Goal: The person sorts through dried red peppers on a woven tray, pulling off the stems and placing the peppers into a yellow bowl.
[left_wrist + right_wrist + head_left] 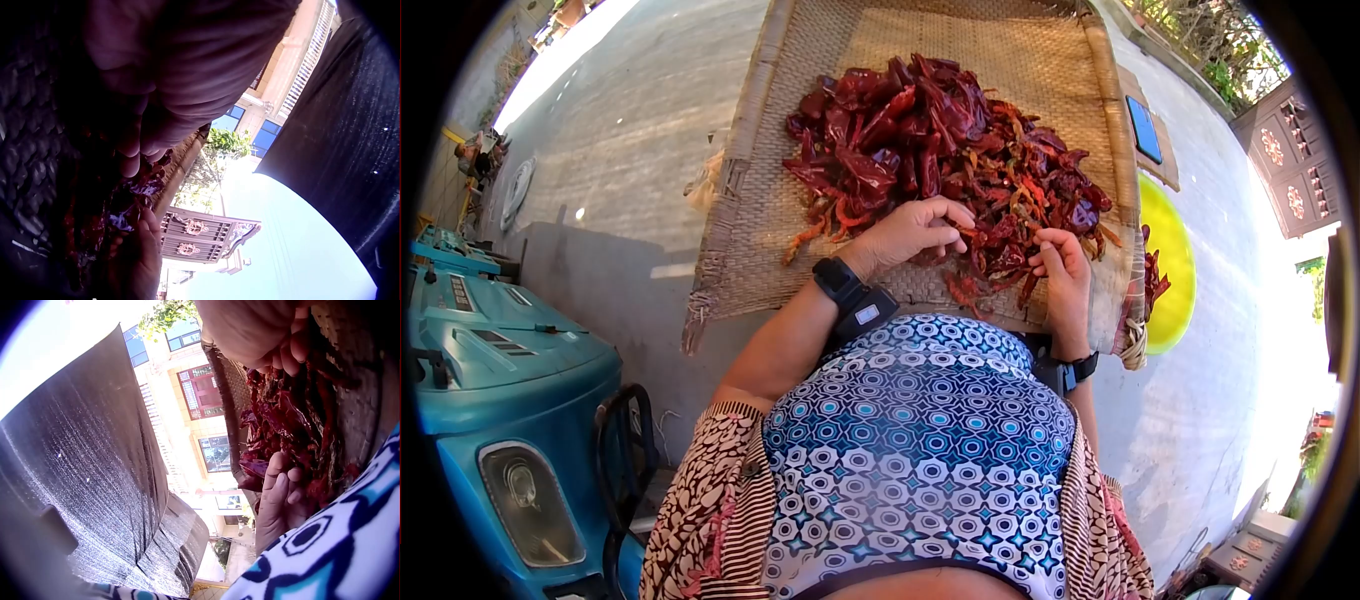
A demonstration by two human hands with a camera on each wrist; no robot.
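Observation:
A heap of dried red chili peppers (920,130) lies on a woven mat (960,30), with glossy dark pods at the far side and shrivelled orange-red ones nearer. At the heap's near edge, my left hand (915,232) pinches a dried chili pepper between thumb and fingertips. To its right, my right hand (1064,268) has thumb and forefinger together on another dried chili pepper. In the right wrist view, wrinkled chili peppers (287,415) fill the gap between both hands. Deep shadow hides much of the left hand (140,119) in the left wrist view.
Right of the mat, a yellow round tray (1175,250) holds several red peppers. A blue-screened phone (1143,130) lies on cardboard nearby. A teal vehicle (510,390) with a headlight stands at left. Concrete floor (630,120) surrounds the mat.

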